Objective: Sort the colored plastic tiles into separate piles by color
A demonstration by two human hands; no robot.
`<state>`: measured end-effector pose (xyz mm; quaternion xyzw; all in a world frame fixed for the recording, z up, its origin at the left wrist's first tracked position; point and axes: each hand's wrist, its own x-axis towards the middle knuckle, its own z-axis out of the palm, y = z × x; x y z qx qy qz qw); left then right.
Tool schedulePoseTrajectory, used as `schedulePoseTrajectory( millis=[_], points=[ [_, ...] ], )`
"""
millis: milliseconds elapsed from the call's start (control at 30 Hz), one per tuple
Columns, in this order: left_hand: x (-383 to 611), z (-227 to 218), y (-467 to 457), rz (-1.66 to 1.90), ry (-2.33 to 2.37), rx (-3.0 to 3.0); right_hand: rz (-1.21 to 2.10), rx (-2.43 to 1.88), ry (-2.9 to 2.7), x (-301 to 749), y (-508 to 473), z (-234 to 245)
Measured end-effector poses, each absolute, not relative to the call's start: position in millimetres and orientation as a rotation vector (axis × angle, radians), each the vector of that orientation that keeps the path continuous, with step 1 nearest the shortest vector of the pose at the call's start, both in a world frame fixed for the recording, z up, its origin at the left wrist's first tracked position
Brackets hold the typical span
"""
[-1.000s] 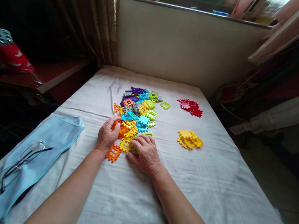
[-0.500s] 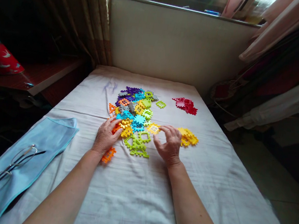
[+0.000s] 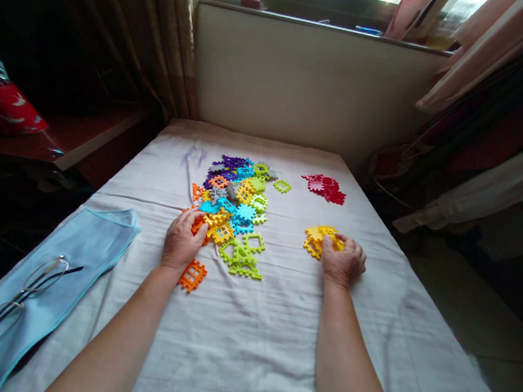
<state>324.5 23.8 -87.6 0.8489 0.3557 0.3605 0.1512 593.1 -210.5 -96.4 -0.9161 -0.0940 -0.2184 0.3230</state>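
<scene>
The left hand (image 3: 183, 240) rests at the near left edge of a mixed heap of interlocking plastic tiles (image 3: 246, 212), its fingers bent over orange pieces and its thumb standing a little apart from them, so it is partly open. The right hand (image 3: 343, 260) is well apart from it, at the right side of a small pile of yellow tiles (image 3: 318, 233), with fingers curled over the pile's right edge and the thumb on its near side. The fingers cover the contact, so I cannot tell whether either hand has a tile pinched in its grip.

In the heap, purple tiles (image 3: 234, 162) lie at the far end, with blue, grey, yellow and orange ones overlapping nearer the person. Several lime-green tiles (image 3: 240, 258) spread at its near right, and one green window tile (image 3: 282, 186) lies alone to the right of its far end. An orange window tile (image 3: 192, 276) sits just in front of the left hand. Beyond the yellow pile is a pile of red tiles (image 3: 333, 191). All of them lie on a pale sheet (image 3: 233, 345). At the left, wire-rimmed glasses (image 3: 14, 304) rest on a light blue cloth (image 3: 93, 245).
</scene>
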Motion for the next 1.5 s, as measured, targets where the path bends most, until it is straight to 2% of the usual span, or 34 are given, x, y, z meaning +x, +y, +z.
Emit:
schedulePoseTrajectory(
  millis=[467,667,867,1200,1500],
  points=[
    [327,-73,4,0.832,0.918,2.579,-0.715,-2.277,-0.646,571,-195,-87],
    [327,-72,-4,0.747,0.606,2.588,-0.559,-2.05,-1.1,533,-172,-79],
    [327,-71,-5,0.711,0.498,2.577,-0.343,-1.877,-1.456,489,-152,-73],
    [318,-67,7,0.886,1.009,2.631,-0.221,-2.017,-1.45,476,-141,-83],
    [319,-76,10,0.875,0.991,2.584,-0.142,-2.025,-1.384,480,-140,-86]
  ],
)
